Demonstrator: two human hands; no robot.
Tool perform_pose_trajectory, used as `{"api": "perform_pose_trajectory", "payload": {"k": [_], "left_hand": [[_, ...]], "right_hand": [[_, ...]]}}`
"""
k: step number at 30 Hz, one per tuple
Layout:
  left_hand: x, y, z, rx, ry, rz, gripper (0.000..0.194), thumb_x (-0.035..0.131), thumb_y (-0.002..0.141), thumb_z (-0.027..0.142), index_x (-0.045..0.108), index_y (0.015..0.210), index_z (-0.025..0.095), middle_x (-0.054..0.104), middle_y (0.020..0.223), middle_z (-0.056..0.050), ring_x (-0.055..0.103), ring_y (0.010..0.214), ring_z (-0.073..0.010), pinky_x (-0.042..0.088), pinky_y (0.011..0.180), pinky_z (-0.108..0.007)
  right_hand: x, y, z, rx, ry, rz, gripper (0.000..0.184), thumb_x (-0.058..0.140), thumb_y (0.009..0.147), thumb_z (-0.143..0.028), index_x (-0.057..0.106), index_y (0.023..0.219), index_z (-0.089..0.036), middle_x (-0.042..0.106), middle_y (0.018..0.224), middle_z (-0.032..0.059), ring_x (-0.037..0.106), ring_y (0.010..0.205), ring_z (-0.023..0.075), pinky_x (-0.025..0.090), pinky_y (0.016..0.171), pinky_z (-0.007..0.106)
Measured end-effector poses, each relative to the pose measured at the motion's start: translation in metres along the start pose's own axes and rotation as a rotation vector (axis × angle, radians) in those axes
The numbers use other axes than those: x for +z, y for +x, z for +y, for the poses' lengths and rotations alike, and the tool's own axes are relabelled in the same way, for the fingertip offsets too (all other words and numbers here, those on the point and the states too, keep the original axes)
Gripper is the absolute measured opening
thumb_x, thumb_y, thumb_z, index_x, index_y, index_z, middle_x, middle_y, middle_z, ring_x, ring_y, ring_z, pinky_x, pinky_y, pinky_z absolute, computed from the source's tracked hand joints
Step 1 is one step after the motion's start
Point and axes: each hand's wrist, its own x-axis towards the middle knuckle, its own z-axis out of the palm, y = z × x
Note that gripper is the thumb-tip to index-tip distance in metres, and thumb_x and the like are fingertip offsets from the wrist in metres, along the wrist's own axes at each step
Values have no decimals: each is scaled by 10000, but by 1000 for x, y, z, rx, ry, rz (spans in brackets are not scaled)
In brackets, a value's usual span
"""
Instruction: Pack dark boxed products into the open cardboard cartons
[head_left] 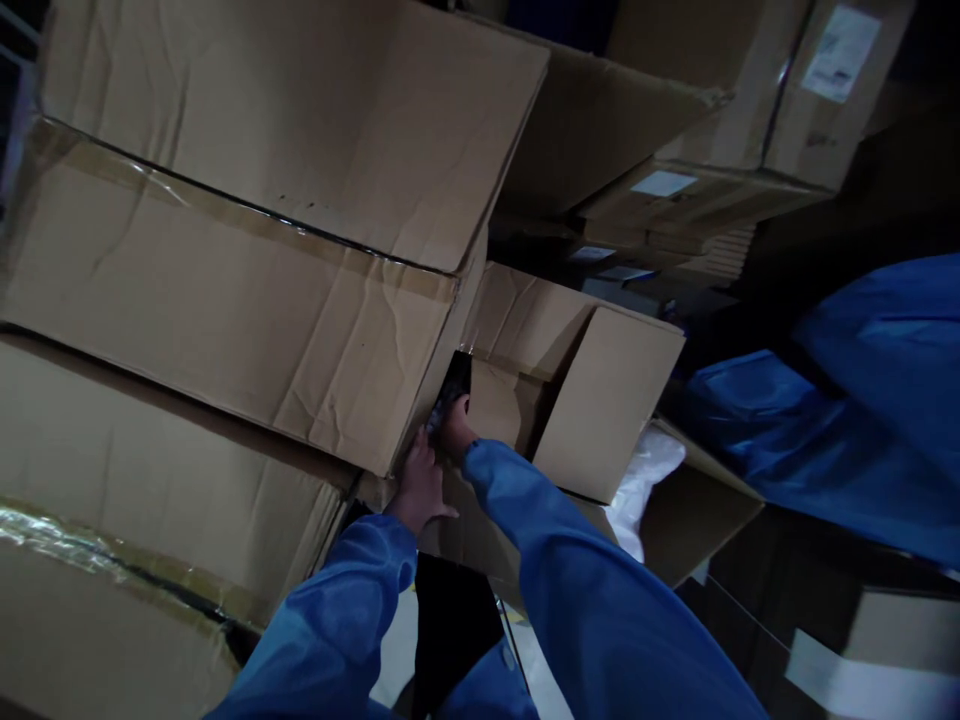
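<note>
My left hand (421,485) lies against the side of a large cardboard box (360,340), its thumb spread away from the fingers. Just beyond it, my right hand (456,428) reaches into the narrow gap between that box and a smaller box (510,395). The right fingers look curled at something dark (444,400) in the gap; its kind is too dim and covered to make out. The smaller box has a raised flap (611,400) on its right side.
More large taped boxes (150,430) are stacked at the left. Labelled boxes (795,110) stand at the upper right. White plastic wrapping (645,480) pokes out near an open box (697,500). Blue fabric (862,410) fills the right edge.
</note>
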Motion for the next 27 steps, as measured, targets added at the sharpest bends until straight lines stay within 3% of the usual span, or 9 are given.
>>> {"api": "perform_pose_trajectory", "payload": {"k": [5,11,14,17,23,27], "left_hand": [[4,0,1,-8,12,15,1052,535,638,891,640,1298,79,485,1464,-244,220,1458,-466,-177,1170,-570],[11,2,3,-9,-29,45,1105,577,629,866,618,1293,-16,460,1459,-301,204,1457,-485,-187,1181,-549],[12,2,2,-6,-55,75,1101,615,593,866,639,1269,-4,484,1440,-298,227,1447,-491,-137,1190,-567],[12,1,1,-10,-79,94,1050,631,593,853,661,1252,36,498,1439,-276,231,1451,-479,-93,1191,-579],[11,-2,0,-8,-112,89,1069,638,600,843,658,1225,-24,477,1434,-318,234,1453,-474,-80,1205,-549],[12,-3,-1,-12,-142,111,1007,643,606,833,682,1208,27,494,1441,-280,228,1459,-462,-61,1204,-563]], "right_hand": [[5,-4,-5,114,-138,-80,314,665,900,-322,659,1159,-145,616,1307,122,518,1290,305,326,1126,630],[9,-14,4,69,-196,4,353,607,941,-320,609,1262,-174,546,1402,123,448,1351,296,298,1151,589],[9,-18,8,40,-176,25,384,618,931,-349,605,1262,-156,541,1408,125,452,1344,298,315,1138,579],[9,-18,10,31,-172,11,368,638,917,-353,625,1230,-160,546,1404,120,453,1343,300,312,1138,582],[2,-11,10,77,-213,-62,355,644,912,-380,640,1206,-181,573,1376,112,466,1332,288,302,1147,572],[-3,-8,16,104,-197,-105,372,665,895,-398,650,1192,-175,599,1346,108,489,1316,292,300,1146,586]]}}
